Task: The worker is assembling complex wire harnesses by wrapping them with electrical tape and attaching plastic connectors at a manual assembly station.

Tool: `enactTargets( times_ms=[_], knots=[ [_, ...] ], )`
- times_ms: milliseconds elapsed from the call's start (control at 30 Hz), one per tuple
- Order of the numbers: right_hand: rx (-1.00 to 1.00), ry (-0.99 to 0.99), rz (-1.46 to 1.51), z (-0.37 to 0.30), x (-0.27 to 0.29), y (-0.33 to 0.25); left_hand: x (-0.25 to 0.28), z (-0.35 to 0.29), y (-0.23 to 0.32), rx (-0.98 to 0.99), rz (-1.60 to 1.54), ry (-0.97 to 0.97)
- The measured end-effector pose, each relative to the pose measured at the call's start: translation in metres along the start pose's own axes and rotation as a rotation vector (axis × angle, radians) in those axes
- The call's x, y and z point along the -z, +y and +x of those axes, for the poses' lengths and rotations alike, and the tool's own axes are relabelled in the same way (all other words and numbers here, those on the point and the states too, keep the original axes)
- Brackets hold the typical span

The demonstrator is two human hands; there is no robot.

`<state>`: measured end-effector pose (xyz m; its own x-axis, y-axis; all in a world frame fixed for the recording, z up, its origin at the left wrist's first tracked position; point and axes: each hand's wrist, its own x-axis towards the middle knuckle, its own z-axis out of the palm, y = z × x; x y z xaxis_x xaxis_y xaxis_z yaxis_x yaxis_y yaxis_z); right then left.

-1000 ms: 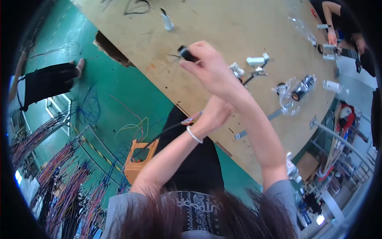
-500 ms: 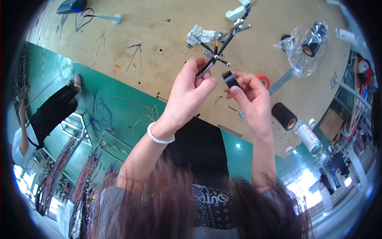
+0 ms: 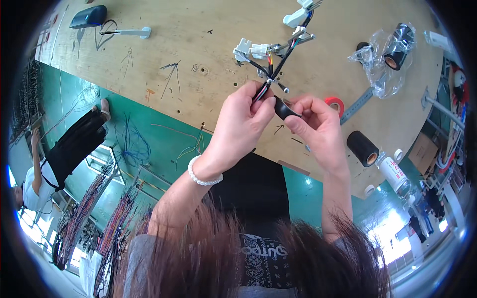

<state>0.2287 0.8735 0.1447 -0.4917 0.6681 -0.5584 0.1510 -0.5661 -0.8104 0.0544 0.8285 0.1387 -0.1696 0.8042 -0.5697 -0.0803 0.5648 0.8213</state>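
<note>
My left hand [image 3: 243, 115], with a white beaded bracelet at the wrist, is closed around the near end of a wire bundle [image 3: 262, 92]. Just to its right, my right hand [image 3: 318, 125] grips a roll of black tape [image 3: 285, 109] between thumb and fingers. The roll touches or nearly touches my left thumb, close to the wires. Beyond my hands the bundle branches at a metal peg [image 3: 270, 81]. Its branches lead to white connectors [image 3: 251, 49] and to a white holder [image 3: 297, 17] farther back. The wire ends inside my left hand are hidden.
On the wooden board [image 3: 194, 99] right of my hands lie a red tape roll [image 3: 335, 105], a steel ruler [image 3: 357, 105], a black roll [image 3: 362, 148] and plastic-wrapped black rolls [image 3: 400, 45]. A bottle [image 3: 393, 173] stands near the edge. A person [image 3: 64, 154] is at the left.
The black tape roll has come closer to my left hand and the wires, and it has tilted. My left thumb now meets its edge. The whole view has shifted slightly.
</note>
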Motion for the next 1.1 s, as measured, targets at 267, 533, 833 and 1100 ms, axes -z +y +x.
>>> enactTargets(
  times_ms=[267, 533, 833, 1100],
  knots=[
    [0.009, 0.168, 0.125, -0.002, -0.007, 0.015, 0.004, -0.007, 0.002, 0.043, -0.107, -0.023],
    [-0.016, 0.078, 0.131, 0.033, -0.008, 0.016, 0.015, -0.006, -0.005, 0.189, -0.462, -0.072],
    [0.042, 0.030, 0.205, 0.029, -0.006, 0.021, 0.013, -0.003, -0.003, 0.204, -0.520, -0.060],
    [0.053, 0.027, 0.281, 0.020, -0.008, 0.022, 0.000, -0.007, -0.003, 0.069, -0.396, 0.081]
  ],
)
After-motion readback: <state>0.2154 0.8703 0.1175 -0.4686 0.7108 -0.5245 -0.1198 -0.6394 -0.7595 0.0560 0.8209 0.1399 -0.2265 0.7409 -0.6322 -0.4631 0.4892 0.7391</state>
